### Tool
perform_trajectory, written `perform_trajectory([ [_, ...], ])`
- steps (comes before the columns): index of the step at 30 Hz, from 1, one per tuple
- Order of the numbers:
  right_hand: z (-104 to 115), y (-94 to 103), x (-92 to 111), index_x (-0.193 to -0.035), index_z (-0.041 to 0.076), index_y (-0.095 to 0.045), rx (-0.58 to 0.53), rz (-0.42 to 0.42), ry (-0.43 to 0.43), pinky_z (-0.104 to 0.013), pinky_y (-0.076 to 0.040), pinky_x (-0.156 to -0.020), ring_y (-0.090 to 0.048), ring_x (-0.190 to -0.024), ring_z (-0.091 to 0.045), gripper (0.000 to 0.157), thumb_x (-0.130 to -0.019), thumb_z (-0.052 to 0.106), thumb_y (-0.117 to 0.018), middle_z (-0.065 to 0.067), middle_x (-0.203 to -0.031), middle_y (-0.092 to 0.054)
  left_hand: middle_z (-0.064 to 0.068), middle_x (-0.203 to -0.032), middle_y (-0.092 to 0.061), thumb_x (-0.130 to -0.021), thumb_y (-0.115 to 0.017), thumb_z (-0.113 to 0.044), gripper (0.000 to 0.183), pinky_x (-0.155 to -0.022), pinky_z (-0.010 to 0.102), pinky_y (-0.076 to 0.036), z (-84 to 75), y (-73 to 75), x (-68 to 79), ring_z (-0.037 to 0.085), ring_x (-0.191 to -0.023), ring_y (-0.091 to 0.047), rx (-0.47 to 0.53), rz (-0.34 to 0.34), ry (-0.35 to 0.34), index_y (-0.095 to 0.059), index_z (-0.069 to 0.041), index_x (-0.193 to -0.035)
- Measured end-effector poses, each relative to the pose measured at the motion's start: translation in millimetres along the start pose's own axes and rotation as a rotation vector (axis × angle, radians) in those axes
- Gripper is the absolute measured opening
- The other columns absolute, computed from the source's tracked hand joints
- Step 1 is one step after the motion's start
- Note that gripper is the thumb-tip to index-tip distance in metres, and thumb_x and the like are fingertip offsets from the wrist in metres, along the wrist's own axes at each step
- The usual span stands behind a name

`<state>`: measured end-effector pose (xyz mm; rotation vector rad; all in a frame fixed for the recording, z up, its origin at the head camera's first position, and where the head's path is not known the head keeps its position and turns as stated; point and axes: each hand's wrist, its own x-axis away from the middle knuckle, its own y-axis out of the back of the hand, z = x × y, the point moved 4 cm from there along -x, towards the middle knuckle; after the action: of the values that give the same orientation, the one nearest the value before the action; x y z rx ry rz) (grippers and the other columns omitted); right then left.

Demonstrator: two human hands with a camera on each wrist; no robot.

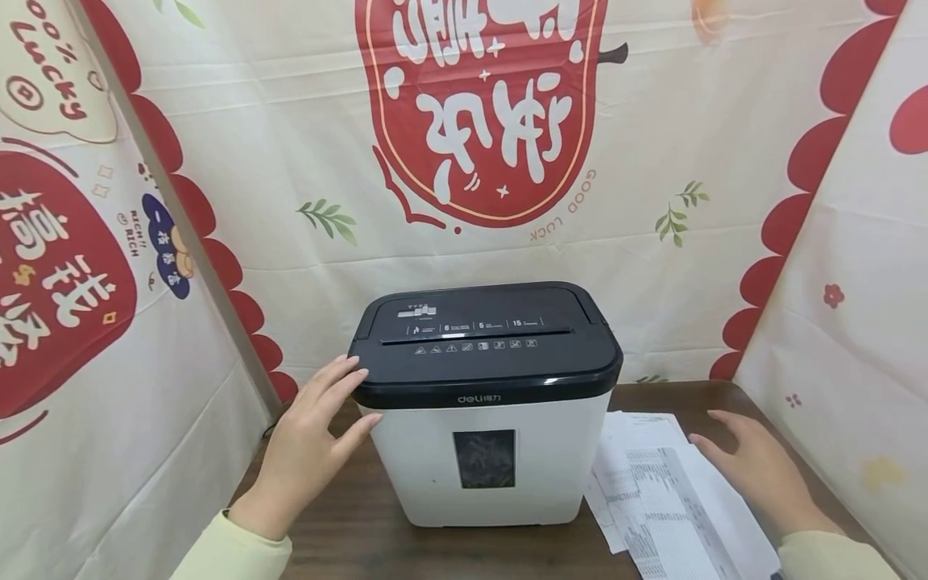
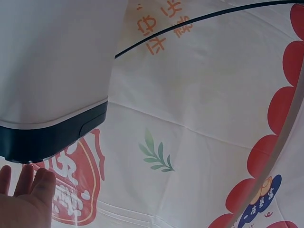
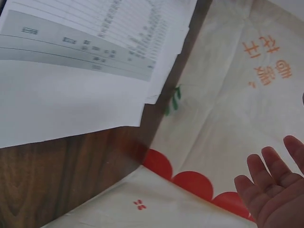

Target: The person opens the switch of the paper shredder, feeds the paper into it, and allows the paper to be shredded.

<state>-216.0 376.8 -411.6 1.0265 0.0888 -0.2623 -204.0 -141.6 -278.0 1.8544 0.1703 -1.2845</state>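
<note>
A paper shredder (image 1: 493, 379) with a black top and a white bin stands on the brown table, its feed slot facing up and a small dark window in front. My left hand (image 1: 308, 443) is at its left front corner, fingers extended, fingertips right at the black lid's edge. The left wrist view shows those fingers (image 2: 33, 183) just beside the dark rim. On the right, my right hand (image 1: 761, 471) hovers by a stack of printed papers (image 1: 670, 491), fingers spread and holding nothing. The right wrist view shows its palm turned partly up.
Printed cloth walls (image 1: 464, 258) with red scalloped edges enclose the table (image 1: 333, 515) at the back and both sides. A black cord (image 2: 199, 19) runs out from the shredder in the left wrist view. The papers lie close against the shredder's right side.
</note>
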Motion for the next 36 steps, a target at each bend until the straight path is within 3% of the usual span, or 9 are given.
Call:
perform_trajectory([
  [4,-9,-3.1,-1,-0.139,-0.012,-0.036,-0.017,0.03,-0.048,-0.074,-0.032,-0.089,-0.035,-0.118,-0.058,0.079,-0.094,0.051,-0.053,-0.04,-0.134,-0.037,0.018,-0.127,-0.059,-0.094,-0.055,-0.049,0.056,-0.109,0.008,-0.022,-1.7,0.3,0.2,0.034,-0.121,-0.053,-0.008,-0.016,-0.009,-0.064,0.0,-0.119],
  [6,-14,-4.0,-3,-0.139,-0.012,-0.035,-0.021,0.034,-0.058,-0.073,-0.032,-0.089,-0.034,-0.119,-0.059,0.08,-0.095,0.052,-0.052,-0.041,-0.134,-0.037,0.018,-0.126,-0.06,-0.096,-0.043,-0.055,0.063,-0.109,0.008,-0.022,-2.0,0.3,0.2,0.034,-0.121,-0.053,-0.02,-0.018,-0.003,-0.065,0.0,-0.118],
  [9,-20,-5.0,-5,-0.136,-0.015,-0.037,-0.016,0.026,-0.053,-0.072,-0.032,-0.09,-0.035,-0.119,-0.059,0.077,-0.095,0.049,-0.052,-0.041,-0.133,-0.038,0.017,-0.126,-0.06,-0.097,-0.039,-0.056,0.065,-0.109,0.007,-0.02,-1.8,0.6,0.3,0.034,-0.121,-0.053,-0.032,-0.009,0.018,-0.066,0.0,-0.117],
  [19,-43,-10.4,-10,-0.134,-0.019,-0.033,-0.022,0.102,-0.122,-0.072,-0.032,-0.09,-0.033,-0.119,-0.061,0.079,-0.097,0.049,-0.047,-0.044,-0.133,-0.034,0.017,-0.125,-0.061,-0.098,-0.04,-0.052,0.061,-0.109,0.008,-0.02,-2.3,2.0,3.5,0.036,-0.12,-0.055,-0.042,-0.006,0.022,-0.067,0.0,-0.116],
  [26,-62,-16.9,-13,-0.133,-0.02,-0.033,-0.002,0.129,-0.168,-0.071,-0.032,-0.09,-0.033,-0.119,-0.062,0.077,-0.096,0.046,-0.05,-0.044,-0.133,-0.034,0.017,-0.124,-0.062,-0.098,-0.041,-0.051,0.06,-0.109,0.008,-0.021,-3.3,3.5,7.5,0.035,-0.118,-0.055,-0.051,-0.022,0.024,-0.067,0.0,-0.115],
  [36,-85,-29.2,-11,-0.13,-0.021,-0.034,0.036,0.233,-0.247,-0.07,-0.034,-0.091,-0.035,-0.117,-0.063,0.078,-0.091,0.041,-0.059,-0.045,-0.131,-0.035,0.015,-0.123,-0.063,-0.099,-0.045,-0.048,0.055,-0.108,0.009,-0.025,-6.8,5.4,10.9,0.035,-0.117,-0.056,-0.037,-0.077,0.017,-0.068,0.0,-0.114],
])
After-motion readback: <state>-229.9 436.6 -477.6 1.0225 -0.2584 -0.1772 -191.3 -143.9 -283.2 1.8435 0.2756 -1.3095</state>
